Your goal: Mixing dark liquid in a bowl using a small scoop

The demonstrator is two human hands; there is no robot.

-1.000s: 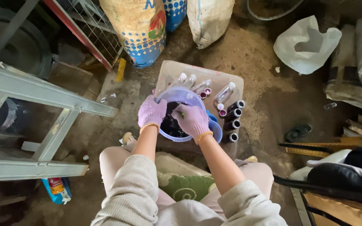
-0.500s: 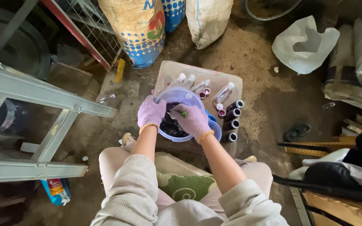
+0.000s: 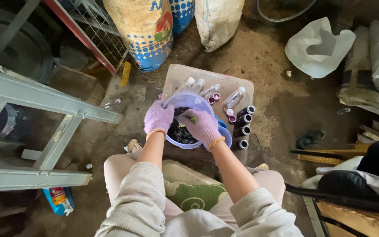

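Gloved grip [image 3: 158, 117] on bowl [image 3: 185, 100], dirt floor [image 3: 268, 57]

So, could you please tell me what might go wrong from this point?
The tilted purple bowl of dark liquid, steadied by the left hand, could slop over its rim. The right hand working inside might splash the open bottles alongside. The loose clear bottles behind could get knocked off the board.

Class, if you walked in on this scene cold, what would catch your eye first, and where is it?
First, the two lilac-gloved hands at the centre: the left hand grips the rim of a pale purple plastic tub of dark, wet-looking stuff, while the right hand reaches into it, pinching a small green piece. Just right of the tub lies a row of dark-filled small bottles, with clear empty bottles behind.
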